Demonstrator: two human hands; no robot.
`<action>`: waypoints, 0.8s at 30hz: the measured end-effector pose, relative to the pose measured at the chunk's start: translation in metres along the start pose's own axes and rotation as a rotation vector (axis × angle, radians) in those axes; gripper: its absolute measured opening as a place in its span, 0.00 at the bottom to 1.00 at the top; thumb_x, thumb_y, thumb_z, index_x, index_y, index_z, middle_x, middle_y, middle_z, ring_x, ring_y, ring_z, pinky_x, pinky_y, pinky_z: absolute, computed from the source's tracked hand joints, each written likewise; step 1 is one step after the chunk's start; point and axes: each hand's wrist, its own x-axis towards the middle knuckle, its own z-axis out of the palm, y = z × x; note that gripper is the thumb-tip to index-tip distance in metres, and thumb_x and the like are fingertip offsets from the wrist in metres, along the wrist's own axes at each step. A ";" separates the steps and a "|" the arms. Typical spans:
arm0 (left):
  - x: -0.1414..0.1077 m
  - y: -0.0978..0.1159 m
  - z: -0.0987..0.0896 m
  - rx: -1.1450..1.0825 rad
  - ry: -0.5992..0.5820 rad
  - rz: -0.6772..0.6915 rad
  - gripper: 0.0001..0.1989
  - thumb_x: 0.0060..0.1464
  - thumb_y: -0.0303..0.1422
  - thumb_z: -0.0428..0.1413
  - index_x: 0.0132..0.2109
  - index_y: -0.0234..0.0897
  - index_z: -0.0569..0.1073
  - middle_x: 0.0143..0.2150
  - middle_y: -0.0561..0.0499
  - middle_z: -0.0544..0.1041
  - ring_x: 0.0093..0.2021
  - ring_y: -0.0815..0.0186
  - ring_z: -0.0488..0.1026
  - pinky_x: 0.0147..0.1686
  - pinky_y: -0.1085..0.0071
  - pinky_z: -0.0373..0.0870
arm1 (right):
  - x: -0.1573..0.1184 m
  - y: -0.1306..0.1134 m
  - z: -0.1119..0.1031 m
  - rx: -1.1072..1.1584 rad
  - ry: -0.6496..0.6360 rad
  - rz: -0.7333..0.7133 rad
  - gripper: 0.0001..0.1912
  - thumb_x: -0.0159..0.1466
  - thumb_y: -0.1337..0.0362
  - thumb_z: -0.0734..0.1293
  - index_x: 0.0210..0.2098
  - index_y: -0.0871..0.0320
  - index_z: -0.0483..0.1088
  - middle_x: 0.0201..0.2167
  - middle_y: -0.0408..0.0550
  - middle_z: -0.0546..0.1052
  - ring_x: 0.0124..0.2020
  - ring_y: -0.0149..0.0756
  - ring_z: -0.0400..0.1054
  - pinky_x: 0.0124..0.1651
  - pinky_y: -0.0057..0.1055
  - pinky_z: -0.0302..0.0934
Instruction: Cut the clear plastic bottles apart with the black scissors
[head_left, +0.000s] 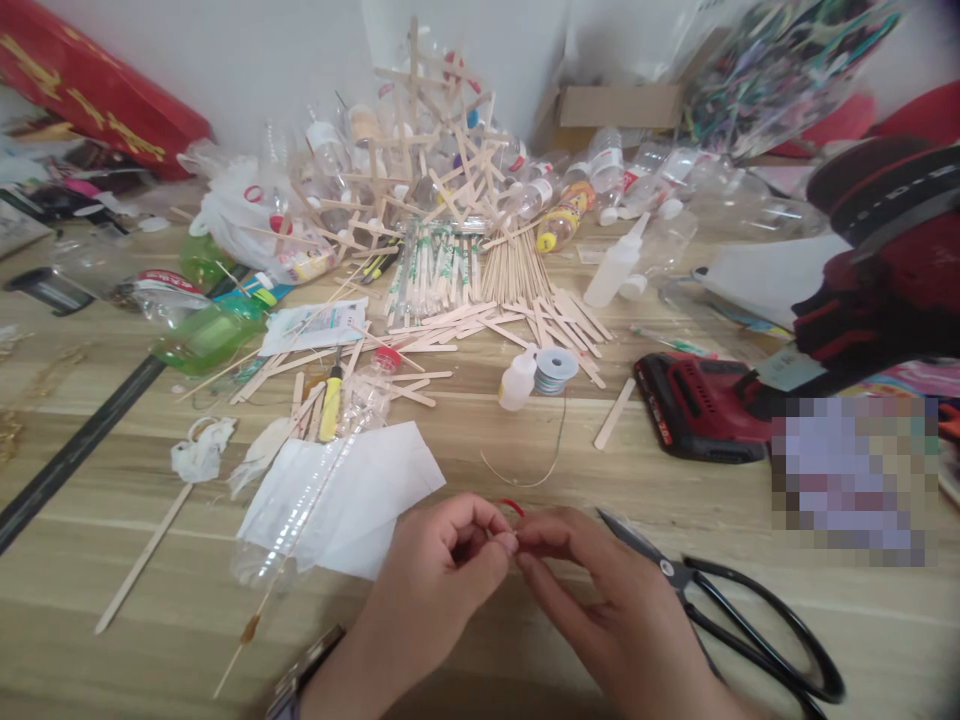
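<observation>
My left hand (pixel 450 560) and my right hand (pixel 600 590) meet low in the middle, thumbs and forefingers pinched together. A thin red curved band (pixel 512 507) shows just behind the fingertips; the rest of what they pinch is tiny and mostly covered. Black-handled scissors (pixel 679 575) lie beside my right hand, blades partly apart. Left of my left hand, a clear plastic bottle (pixel 307 500) with a thin stick along it rests on white paper (pixel 405 470). Ahead, a loose wire end curls from a small spool (pixel 556 370) next to a white squeeze bottle (pixel 518 380).
A red and black cordless power tool (pixel 705 405) stands at the right. Craft sticks (pixel 472 322), skewers (pixel 515 265) and clear bottles crowd the back. A yellow cutter (pixel 331 405) and a green bottle (pixel 214 330) lie at the left, near a long black bar (pixel 82 455).
</observation>
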 end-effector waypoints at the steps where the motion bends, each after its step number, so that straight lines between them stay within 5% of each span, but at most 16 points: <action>1: 0.000 0.000 0.001 -0.008 -0.007 -0.005 0.07 0.55 0.37 0.54 0.32 0.39 0.70 0.22 0.60 0.63 0.23 0.70 0.57 0.23 0.74 0.53 | 0.001 -0.001 0.000 0.002 0.007 0.003 0.07 0.65 0.70 0.64 0.36 0.52 0.72 0.32 0.40 0.80 0.32 0.31 0.77 0.37 0.22 0.72; 17: -0.002 -0.002 0.006 -0.047 -0.034 -0.007 0.07 0.59 0.36 0.53 0.34 0.40 0.70 0.23 0.58 0.70 0.26 0.68 0.68 0.28 0.73 0.60 | 0.000 -0.001 -0.002 -0.035 -0.075 -0.006 0.10 0.67 0.72 0.60 0.32 0.53 0.68 0.30 0.40 0.76 0.31 0.30 0.73 0.34 0.22 0.67; 24: -0.001 -0.007 0.009 -0.114 -0.048 0.001 0.08 0.59 0.38 0.54 0.35 0.40 0.69 0.26 0.56 0.72 0.28 0.67 0.69 0.29 0.72 0.62 | 0.002 -0.002 0.001 -0.013 0.009 -0.061 0.09 0.66 0.73 0.60 0.32 0.53 0.66 0.28 0.38 0.75 0.28 0.28 0.72 0.32 0.21 0.65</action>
